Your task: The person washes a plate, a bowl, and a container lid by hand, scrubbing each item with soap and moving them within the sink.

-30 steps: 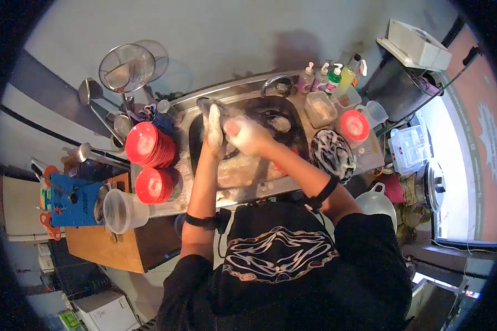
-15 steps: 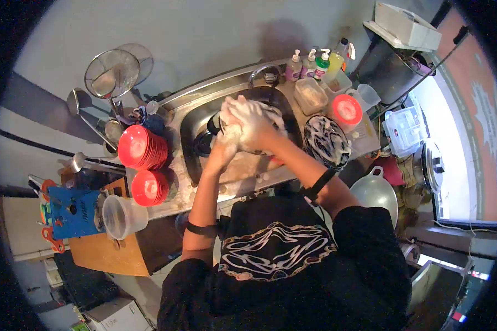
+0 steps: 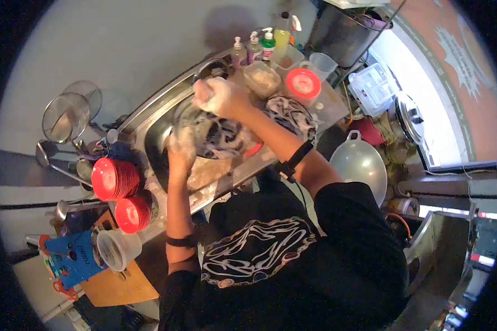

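Note:
Both of my hands are covered in white suds over the dark sink [image 3: 156,138]. My left hand [image 3: 181,146] is at the left side of the basin, its fingers closed on the edge of a soapy round dish [image 3: 183,113] that is smeared by motion. Above and to the right, my right hand [image 3: 222,99] is curled closed, its fingertips toward the wall. Whatever it holds, if anything, is hidden by foam. Below my hands lies a dark, foam-streaked round item [image 3: 223,138]. A small red piece [image 3: 253,149] shows beside it.
Stacked red bowls [image 3: 115,179] stand left of the sink, near a clear tub [image 3: 119,250]. Pump bottles [image 3: 254,48], a food container [image 3: 262,79] and a red-lidded tub [image 3: 303,84] line the right side. Another foamy dark item [image 3: 290,117] lies on the counter, near a large wok [image 3: 359,165].
My hands have moved apart from being pressed together in foam; the right has turned and closed higher up. The camera view has tilted and shifted, moving the counter leftward.

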{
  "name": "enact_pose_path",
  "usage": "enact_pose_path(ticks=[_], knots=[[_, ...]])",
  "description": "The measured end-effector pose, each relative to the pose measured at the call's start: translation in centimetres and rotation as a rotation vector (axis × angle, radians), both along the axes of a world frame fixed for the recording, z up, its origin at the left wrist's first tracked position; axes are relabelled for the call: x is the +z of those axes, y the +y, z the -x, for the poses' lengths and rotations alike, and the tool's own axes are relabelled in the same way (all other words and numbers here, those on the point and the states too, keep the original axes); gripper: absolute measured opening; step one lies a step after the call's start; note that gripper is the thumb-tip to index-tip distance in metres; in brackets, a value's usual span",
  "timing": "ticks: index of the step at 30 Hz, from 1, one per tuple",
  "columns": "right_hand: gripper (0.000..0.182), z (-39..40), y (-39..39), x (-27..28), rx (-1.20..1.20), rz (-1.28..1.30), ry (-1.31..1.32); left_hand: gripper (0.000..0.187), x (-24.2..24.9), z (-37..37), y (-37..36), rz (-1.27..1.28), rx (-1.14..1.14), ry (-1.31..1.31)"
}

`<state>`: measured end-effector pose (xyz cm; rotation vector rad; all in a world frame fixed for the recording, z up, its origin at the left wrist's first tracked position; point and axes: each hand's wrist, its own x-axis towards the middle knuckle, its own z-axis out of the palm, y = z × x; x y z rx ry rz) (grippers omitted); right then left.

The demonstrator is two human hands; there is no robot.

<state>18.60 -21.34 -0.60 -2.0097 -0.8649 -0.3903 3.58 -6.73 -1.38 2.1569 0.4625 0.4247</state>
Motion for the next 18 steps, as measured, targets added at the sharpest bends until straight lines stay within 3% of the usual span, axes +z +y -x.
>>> enact_pose_path(ticks=[1,2,3,5,6,7,8,9,10,11,13,14,16,18], knots=[[0.024,0.4,-0.8,-0.2,-0.080,-0.056,0.264,0.038,1.1,-0.3,0.0,0.119,0.064,0.148],[0.037,-0.1,-2.4,-0.7,0.036,0.051,0.246,0.038,0.7,-0.6,0.2,0.121,0.054,0.149],[0.037,-0.5,-3.0,-2.8,0.029,0.051,0.250,0.037,-0.1,-0.6,0.4,0.192,0.067,0.070],[0.041,-0.7,-4.2,-9.2,0.131,-0.236,0.285,0.037,-2.0,-0.4,0.0,0.274,0.081,0.010],[0.046,-0.9,-5.3,-10.7,0.047,0.119,0.286,0.037,-2.9,-0.7,-0.4,0.334,0.125,-0.063],[0.046,-0.9,-6.1,-12.4,0.040,0.121,0.293,0.037,-3.7,-1.1,-0.7,0.391,0.167,-0.136],[0.050,-1.1,-6.5,-14.0,0.097,-0.283,0.675,0.037,-4.4,-1.6,-0.9,0.388,0.161,-0.131],[0.054,-1.3,-6.9,-14.9,0.154,-0.702,1.042,0.039,-5.1,-2.1,-1.0,0.568,0.159,-0.107],[0.054,-0.8,-8.1,-15.2,0.147,-0.706,1.048,0.040,-6.2,-2.5,-1.2,0.751,0.159,-0.078],[0.054,0.2,-9.7,-15.1,0.203,-0.455,0.743,0.042,-9.9,-4.1,-1.0,0.728,0.221,-0.099],[0.055,2.5,-12.9,-14.6,0.287,0.045,0.127,0.041,-13.8,-4.3,-1.4,0.448,-0.093,-0.041],[0.055,3.3,-13.9,-12.0,0.236,0.139,0.275,0.041,-12.7,-4.6,-2.6,0.449,-0.099,-0.036],[0.054,3.9,-16.4,-14.7,0.225,0.076,0.253,0.031,-9.3,-5.6,-5.7,0.778,-0.128,0.328],[0.053,4.4,-19.5,-16.9,0.220,0.016,0.231,0.030,-12.5,-7.2,-5.9,0.667,-0.113,0.320]])
